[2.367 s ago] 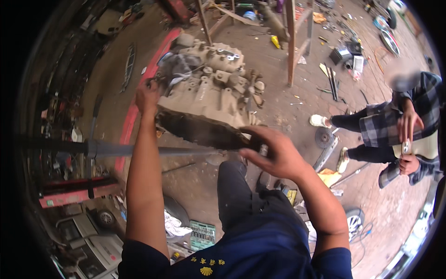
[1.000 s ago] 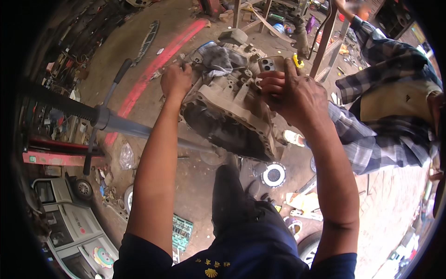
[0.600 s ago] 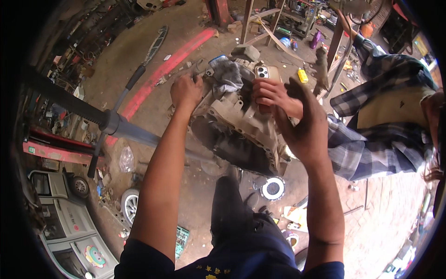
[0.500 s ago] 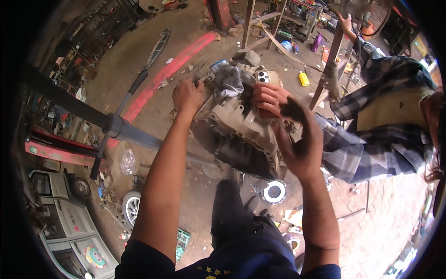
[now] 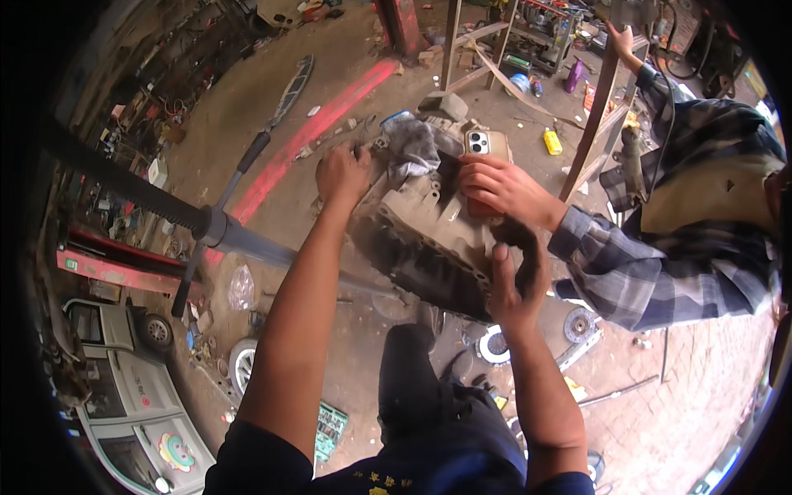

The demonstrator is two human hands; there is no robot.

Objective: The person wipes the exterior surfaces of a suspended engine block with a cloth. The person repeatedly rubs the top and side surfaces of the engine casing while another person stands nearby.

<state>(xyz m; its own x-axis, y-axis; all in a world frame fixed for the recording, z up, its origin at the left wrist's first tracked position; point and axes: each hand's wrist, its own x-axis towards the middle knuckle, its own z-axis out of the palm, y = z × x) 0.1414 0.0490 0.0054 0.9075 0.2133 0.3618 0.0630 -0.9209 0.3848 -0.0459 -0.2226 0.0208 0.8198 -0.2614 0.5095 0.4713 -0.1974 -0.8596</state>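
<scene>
A dirty metal gearbox housing lies in front of me, its dark hollow side turned toward my legs. My left hand is closed at its far left edge, the fingers bent and partly hidden. At its right end my right hand is curled around the corner, thumb on the near side, fingers blackened with grease. A grey rag is draped over the top of the housing. Just right of the rag, a co-worker's hand holds a gold phone upright above the housing.
The co-worker in a checked shirt leans in close on the right. A dark jack post crosses from the left. Clutch discs, a wheel and a green tool case lie on the floor. A wooden frame stands behind.
My right hand has come down and inward from above the housing's right end to its corner. The view has shifted slightly. My left hand stays on the far left edge.
</scene>
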